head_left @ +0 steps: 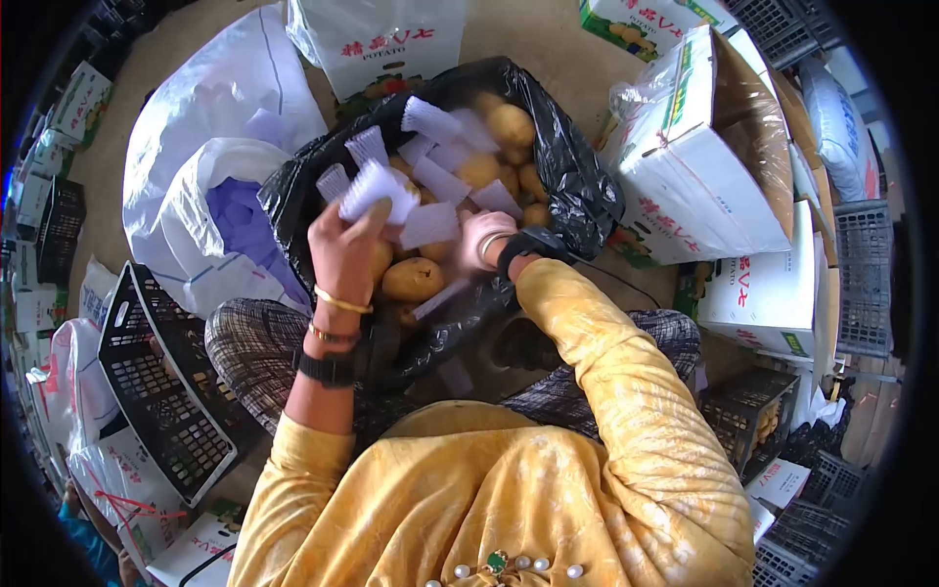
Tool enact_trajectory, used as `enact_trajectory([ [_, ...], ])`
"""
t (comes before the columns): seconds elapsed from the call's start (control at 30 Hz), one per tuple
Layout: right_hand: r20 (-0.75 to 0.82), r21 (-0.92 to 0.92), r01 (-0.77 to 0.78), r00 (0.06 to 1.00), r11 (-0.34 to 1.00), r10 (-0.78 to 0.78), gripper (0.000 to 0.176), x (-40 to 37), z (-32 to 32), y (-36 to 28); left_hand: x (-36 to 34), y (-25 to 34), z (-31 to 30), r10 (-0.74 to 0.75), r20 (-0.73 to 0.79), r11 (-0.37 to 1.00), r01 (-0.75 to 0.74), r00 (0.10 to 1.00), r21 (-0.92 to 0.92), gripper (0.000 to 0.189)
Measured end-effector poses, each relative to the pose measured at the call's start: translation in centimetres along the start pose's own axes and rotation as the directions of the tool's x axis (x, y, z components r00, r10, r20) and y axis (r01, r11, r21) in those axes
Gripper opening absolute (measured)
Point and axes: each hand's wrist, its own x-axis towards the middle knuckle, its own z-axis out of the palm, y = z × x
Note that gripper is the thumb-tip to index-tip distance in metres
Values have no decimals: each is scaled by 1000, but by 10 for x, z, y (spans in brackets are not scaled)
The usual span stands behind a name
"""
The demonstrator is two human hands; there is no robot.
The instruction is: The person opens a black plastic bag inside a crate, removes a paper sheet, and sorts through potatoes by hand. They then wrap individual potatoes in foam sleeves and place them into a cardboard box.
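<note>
My left hand (344, 245) pinches a pale lilac foam net sleeve (377, 189) above a black plastic bag (577, 166). Potatoes (413, 280) fill the bag, and several more foam net sleeves (430, 224) lie loose on top of them. My right hand (482, 233) reaches down into the bag from the right, among the sleeves and potatoes. Its fingers are mostly hidden and a little blurred, so I cannot see whether they hold anything.
A white woven sack (210, 108) holding lilac foam sleeves (245, 215) stands at left. Black plastic crates (161, 382) lean nearby. White potato cartons (675, 186) stand at right, one open, and another carton (386, 44) is behind the bag. Someone's teal sleeve (86, 538) shows at lower left.
</note>
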Motion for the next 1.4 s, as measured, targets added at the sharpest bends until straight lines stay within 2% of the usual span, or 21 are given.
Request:
enact_trajectory([
  [0.07, 318, 466, -93, 946, 880, -68, 60, -6, -32, 13, -12, -2, -11, -9, -95, 977, -11, 995, -211, 17],
  [0.1, 158, 828, -91, 985, 553, -75, 55, 14, -1, 26, -13, -5, -21, 35, -119, 987, -53, 992, -152, 16],
  [0.13, -320, 937, 350, 876, 17, -361, 51, -6, -22, 33, -12, -8, -32, 81, -144, 991, -95, 986, -92, 15],
  [0.17, 0, 793, -303, 868, -529, -497, 48, -36, -41, 41, -11, -11, -37, 116, -185, 993, -114, 976, 23, 16],
  [0.27, -345, 536, -206, 832, -819, -435, 61, -102, -87, 17, -13, -20, -16, 317, -179, 906, -242, 931, 347, 16],
  [0.33, -402, 681, 31, 851, -732, -338, 68, -126, -82, 5, -37, -17, 16, 345, -57, 903, -316, 937, 290, 14],
  [0.4, -409, 706, 98, 865, -701, -291, 76, -139, -77, 5, -41, -21, 3, 681, 482, 93, -718, 551, 690, 20],
  [0.43, -428, 702, 122, 860, -701, -279, 77, -144, -72, 8, -44, -20, 1, 464, 261, 758, -532, 846, 377, 19],
  [0.47, -443, 696, 144, 857, -703, -264, 78, -147, -67, 11, -47, -18, -1, 49, 243, 991, -17, 969, -130, 18],
  [0.6, -410, 732, 113, 860, -672, -302, 87, -166, -69, 17, -51, -4, -5, -132, 279, 967, 186, 951, -176, 12],
  [0.73, -518, 779, 343, 824, -524, -231, 81, -162, -60, 18, -69, 4, 20, -47, 110, 999, 43, 993, 31, 11],
  [0.8, -628, 743, 570, 775, -349, -70, 82, -161, -54, 11, -83, 2, 33, 635, 89, 586, -553, 768, 593, 14],
  [0.87, -605, 726, 554, 796, -408, 4, 83, -162, -49, 3, -100, 5, 42, 702, 310, 383, -707, 641, 595, 22],
  [0.93, -550, 800, 516, 834, -306, -33, 79, -154, -42, 4, -105, -1, 47, 627, 343, 446, -683, 700, 579, 18],
  [1.0, -523, 831, 506, 852, -229, -16, 77, -150, -38, 14, -100, 3, 43, -53, 196, 971, 5, 979, 240, 13],
  [1.07, -409, 911, 405, 911, -72, -51, 76, -145, -30, 24, -81, 1, 32, -259, 371, 838, 399, 892, -372, 11],
  [1.13, -348, 917, 301, 924, -263, -157, 78, -158, -46, 34, -73, 8, 25, -290, 462, 668, 523, 838, -529, 12],
  [1.2, -312, 913, 167, 874, -373, -373, 86, -166, -54, 43, -60, -1, 19, -376, 429, 578, 570, 821, -584, 14],
  [1.27, -320, 914, 170, 860, -369, -398, 95, -166, -52, 44, -49, -9, 16, -167, 326, 915, 269, 931, -299, 13],
  [1.37, -457, 801, 175, 797, -572, -396, 97, -166, -51, 33, -27, -65, 14, -23, 453, 973, -84, 891, 216, 24],
  [1.4, -456, 801, 173, 797, -574, -396, 97, -162, -49, 36, -28, -79, 21, -101, 558, 988, 148, 824, -39, 25],
])
